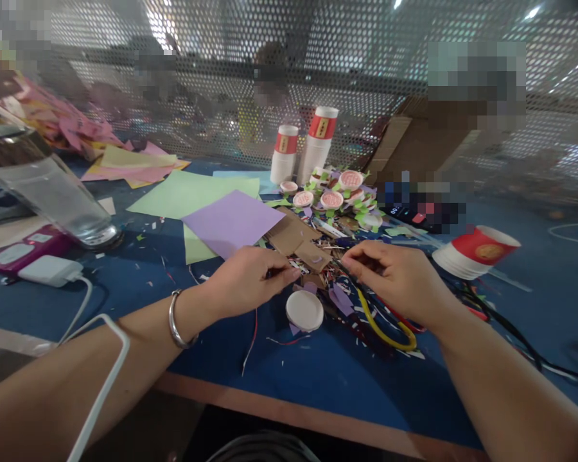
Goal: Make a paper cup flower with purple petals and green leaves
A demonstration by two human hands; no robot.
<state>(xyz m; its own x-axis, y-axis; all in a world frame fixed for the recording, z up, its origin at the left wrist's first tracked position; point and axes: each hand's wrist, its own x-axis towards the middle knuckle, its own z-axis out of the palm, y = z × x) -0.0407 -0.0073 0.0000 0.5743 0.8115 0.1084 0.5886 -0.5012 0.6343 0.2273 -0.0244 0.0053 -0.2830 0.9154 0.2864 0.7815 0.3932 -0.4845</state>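
My left hand [250,279] is closed in a pinch over the blue table, a silver bangle [177,321] on its wrist. My right hand [395,276] is also pinched, fingertips facing the left hand's. Between them runs something thin and dark that I cannot make out. Just below the gap lies a white round cup base [304,310]. Brown cardboard pieces [296,237] and paper scraps lie right behind the fingertips. Yellow-handled scissors [383,328] lie under my right wrist.
A purple sheet [231,221] and green sheets [187,192] lie at the back left, a glass jar [60,199] and white charger [48,269] further left. Paper-cup stacks [315,144] stand by the mesh wall; a toppled stack [474,251] lies right. Decorated cup flowers [340,192] pile behind.
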